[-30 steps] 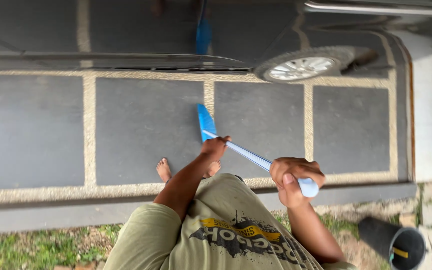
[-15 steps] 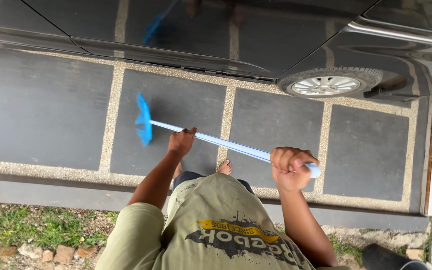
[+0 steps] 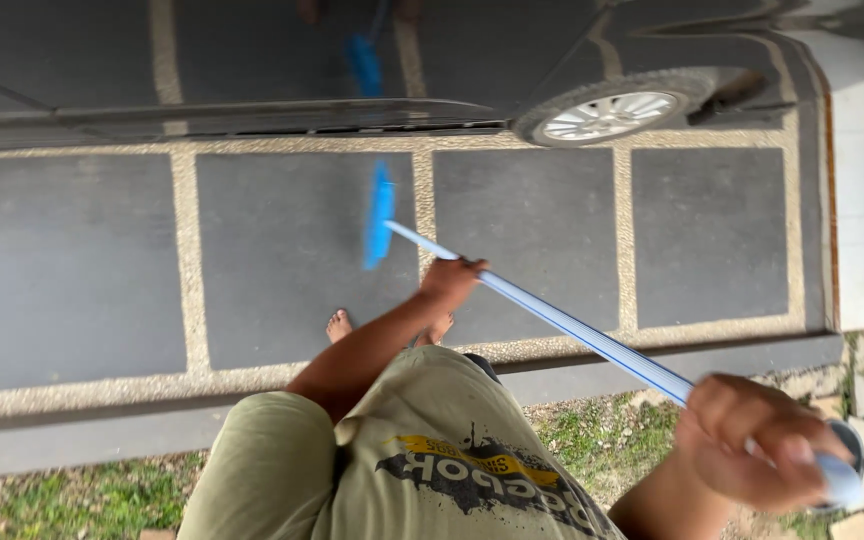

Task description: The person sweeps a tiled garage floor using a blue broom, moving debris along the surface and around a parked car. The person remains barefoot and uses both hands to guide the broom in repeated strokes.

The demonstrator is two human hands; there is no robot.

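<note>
The person grips a blue broom (image 3: 552,315) with both hands, set well apart along its striped handle. The left hand (image 3: 450,282) is clamped low on the shaft, just behind the blue brush head (image 3: 379,216), which rests on the dark paved floor (image 3: 292,250) ahead of that hand. The right hand (image 3: 757,455) is closed around the handle's top end, back beside the body. Beyond the brush stands a dark car (image 3: 432,60), its wheel (image 3: 607,115) off ahead of the right hand. A bare foot (image 3: 339,325) shows below the left arm.
</note>
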